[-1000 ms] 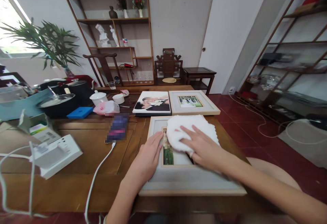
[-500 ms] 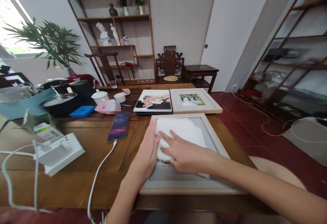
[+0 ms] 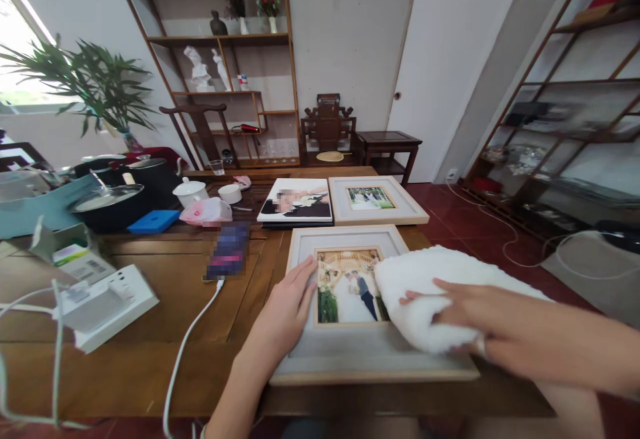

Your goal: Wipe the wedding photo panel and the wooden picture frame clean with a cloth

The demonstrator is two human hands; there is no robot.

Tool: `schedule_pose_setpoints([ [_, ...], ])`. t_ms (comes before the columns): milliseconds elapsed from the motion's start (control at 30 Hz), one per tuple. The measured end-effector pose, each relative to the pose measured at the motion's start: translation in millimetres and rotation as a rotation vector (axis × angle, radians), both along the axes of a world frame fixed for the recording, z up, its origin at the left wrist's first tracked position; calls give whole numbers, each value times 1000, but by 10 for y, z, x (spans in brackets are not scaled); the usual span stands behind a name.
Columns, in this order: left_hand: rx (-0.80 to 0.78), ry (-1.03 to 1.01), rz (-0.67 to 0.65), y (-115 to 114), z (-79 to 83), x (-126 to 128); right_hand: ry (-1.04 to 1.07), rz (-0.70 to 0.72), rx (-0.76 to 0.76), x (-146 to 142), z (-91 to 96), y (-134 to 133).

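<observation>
A light wooden picture frame (image 3: pixel 360 377) lies flat on the table in front of me, with a wedding photo (image 3: pixel 350 285) of a couple at its centre. My left hand (image 3: pixel 286 302) rests along the frame's left side, its fingers stretched out. My right hand (image 3: pixel 470 315) grips a fluffy white cloth (image 3: pixel 425 269) over the right part of the frame. The cloth hangs past the frame's right edge and hides that side, and the right hand is slightly blurred.
Behind lie a second framed photo (image 3: pixel 415 211) and a photo album (image 3: pixel 295 200). A phone (image 3: pixel 227 252) with its white charging cable (image 3: pixel 187 339), an open box (image 3: pixel 83 255), a blue box (image 3: pixel 153 221) and a black pan (image 3: pixel 107 202) occupy the left. Shelves (image 3: pixel 550 132) stand at the right.
My right hand has swept the white cloth from the frame's middle to its right side, uncovering the photo. My left hand stays at the left edge.
</observation>
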State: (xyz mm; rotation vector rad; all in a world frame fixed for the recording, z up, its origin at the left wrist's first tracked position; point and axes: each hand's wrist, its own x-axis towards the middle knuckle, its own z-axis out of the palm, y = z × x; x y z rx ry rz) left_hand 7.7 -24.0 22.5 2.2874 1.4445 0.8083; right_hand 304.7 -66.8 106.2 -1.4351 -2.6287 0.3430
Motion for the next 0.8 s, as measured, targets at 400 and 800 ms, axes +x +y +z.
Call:
schedule_pose_setpoints([
  [400, 6, 28, -23, 11, -41, 3, 221, -41, 749, -635, 57, 892],
  [800, 16, 10, -36, 21, -29, 10, -241, 289, 315, -1066, -273, 1119],
])
